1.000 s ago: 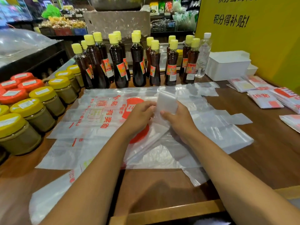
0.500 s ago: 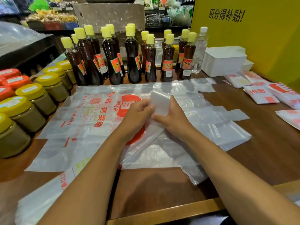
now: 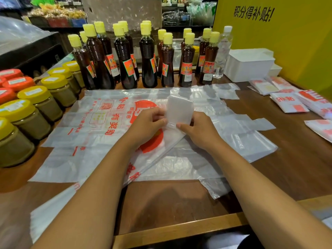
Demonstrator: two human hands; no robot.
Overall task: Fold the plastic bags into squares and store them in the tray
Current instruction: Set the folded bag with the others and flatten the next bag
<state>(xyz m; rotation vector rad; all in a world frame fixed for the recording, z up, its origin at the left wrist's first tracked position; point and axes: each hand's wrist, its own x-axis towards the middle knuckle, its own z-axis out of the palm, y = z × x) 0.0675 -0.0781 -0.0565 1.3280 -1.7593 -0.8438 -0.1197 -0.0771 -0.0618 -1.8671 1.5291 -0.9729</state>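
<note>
Over the middle of the brown wooden tabletop (image 3: pixel 269 177), the left hand (image 3: pixel 147 125) and right hand (image 3: pixel 199 131) each pinch the lower edge of a small translucent folded plastic bag (image 3: pixel 179 111), held upright above the flat printed bags (image 3: pixel 100 123). The folding looks nearly finished; the next move probably calls for a final crease, then carrying it to the white rectangular plastic tray (image 3: pixel 249 69) at the far right corner.

You are standing at a shop counter. Beyond your fingers stand rows of identical dark sauce bottles (image 3: pixel 147 56) with yellow caps and red labels; to their left, labelled jars (image 3: pixel 27 114) sit in ranks. Stocked shelves (image 3: pixel 188 13) fill the background, and a yellow promotional sign (image 3: pixel 269 33) rises at far right.
</note>
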